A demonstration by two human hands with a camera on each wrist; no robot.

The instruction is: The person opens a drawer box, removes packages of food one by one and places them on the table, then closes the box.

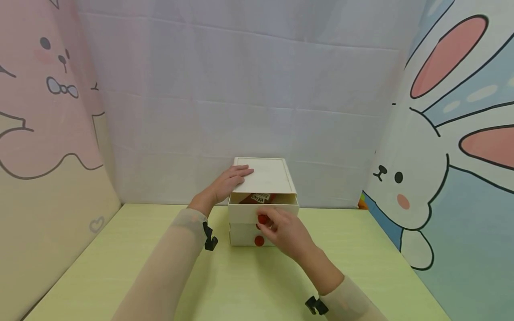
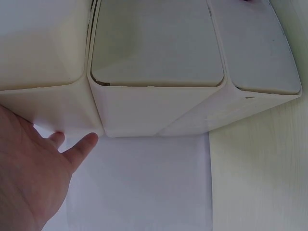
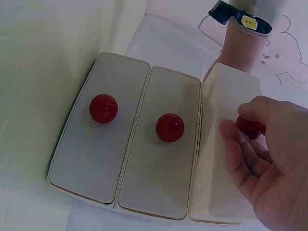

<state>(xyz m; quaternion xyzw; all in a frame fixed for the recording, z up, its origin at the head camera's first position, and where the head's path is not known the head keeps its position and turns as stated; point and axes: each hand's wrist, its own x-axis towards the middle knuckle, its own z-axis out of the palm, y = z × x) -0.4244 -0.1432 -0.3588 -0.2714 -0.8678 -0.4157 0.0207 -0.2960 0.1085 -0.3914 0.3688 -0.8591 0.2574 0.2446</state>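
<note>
A small white drawer cabinet (image 1: 268, 174) with red round knobs stands on the table by the back wall. Its top drawer (image 1: 245, 213) is pulled partly out, and inside lies a red packet (image 1: 257, 198) with "HEINZ" lettering. My right hand (image 1: 287, 232) pinches the top drawer's red knob (image 3: 250, 127) between thumb and fingers. With fairly straight fingers my left hand (image 1: 226, 183) rests on the cabinet's top left edge. The middle drawer's knob (image 3: 170, 127) and the bottom drawer's knob (image 3: 103, 109) show in the right wrist view, both drawers closed.
A pale green table (image 1: 241, 285) lies under the cabinet. Behind it hangs a white cloth wall (image 1: 249, 89). Cartoon-printed panels stand on the left (image 1: 48, 111) and the right (image 1: 462, 156). Black straps (image 1: 209, 236) are on both sleeves.
</note>
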